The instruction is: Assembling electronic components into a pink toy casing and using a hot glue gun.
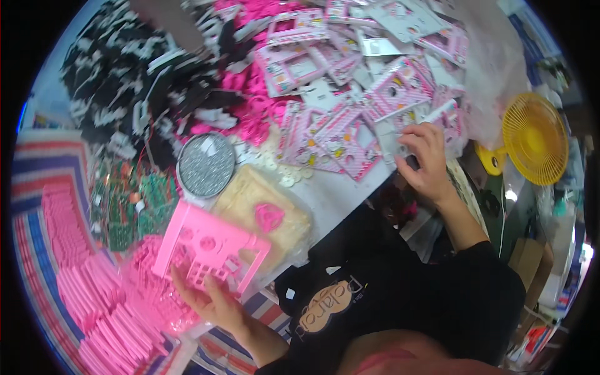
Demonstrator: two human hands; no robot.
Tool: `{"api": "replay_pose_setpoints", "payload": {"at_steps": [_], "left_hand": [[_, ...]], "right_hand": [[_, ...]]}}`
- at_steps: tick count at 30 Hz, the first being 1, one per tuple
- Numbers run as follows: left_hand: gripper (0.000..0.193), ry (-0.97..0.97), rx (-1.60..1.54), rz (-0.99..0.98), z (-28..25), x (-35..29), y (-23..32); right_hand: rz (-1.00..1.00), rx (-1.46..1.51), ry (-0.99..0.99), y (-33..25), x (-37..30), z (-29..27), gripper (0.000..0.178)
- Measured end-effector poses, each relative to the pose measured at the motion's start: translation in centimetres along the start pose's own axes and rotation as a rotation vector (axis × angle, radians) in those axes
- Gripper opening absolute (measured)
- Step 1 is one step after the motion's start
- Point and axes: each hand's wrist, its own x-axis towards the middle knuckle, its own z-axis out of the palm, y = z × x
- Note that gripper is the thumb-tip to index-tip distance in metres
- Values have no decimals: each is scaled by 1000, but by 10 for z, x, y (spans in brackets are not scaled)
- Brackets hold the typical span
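Note:
A bright pink plastic panel [209, 247] with round holes and a grid of small square openings lies tilted, partly on a cloth-like tan block [269, 212]. My left hand [215, 306] is at its near edge, two fingers stretched apart over it. At the right edge of a heap of pink-and-white printed panels [350, 131], my right hand [428, 156] has its thumb and bent fingers apart. Its fingertips are beside a pale panel piece [389, 140]; whether they touch it is hard to see. A small pink ring-like part [269, 217] rests on the tan block.
Black and white parts [125, 75] pile up at the far left, beside loose magenta parts [253, 115]. A round grey dish [206, 165], green circuit boards [134, 206] and stacked pink strips [94, 294] occupy the left. A yellow fan [535, 139] stands at right.

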Motion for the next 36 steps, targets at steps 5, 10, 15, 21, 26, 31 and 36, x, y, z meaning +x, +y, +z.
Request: {"api": "replay_pose_setpoints", "payload": {"at_steps": [5,10,15,21,26,31,36], "left_hand": [[62,22,53,31,5,-8,-5],[60,-17,33,-3,13,-17,-2],[58,-38,56,110,9,-14,-9],[58,-178,-67,-30,8,-29,-8],[57,-187,-96,-55,17,-35,-16],[58,-212,-106,-27,17,-35,-17],[55,-266,-142,-8,22,-37,-15]], "right_hand": [[193,-265,99,23,-43,-22,60],[280,-415,83,47,-55,-20,108],[311,-409,64,69,-51,-17,123],[253,-407,84,78,-61,-20,125],[369,-488,88,62,-48,-4,125],[343,-397,138,55,-43,-15,111],[229,-411,301,63,-81,-12,68]]}}
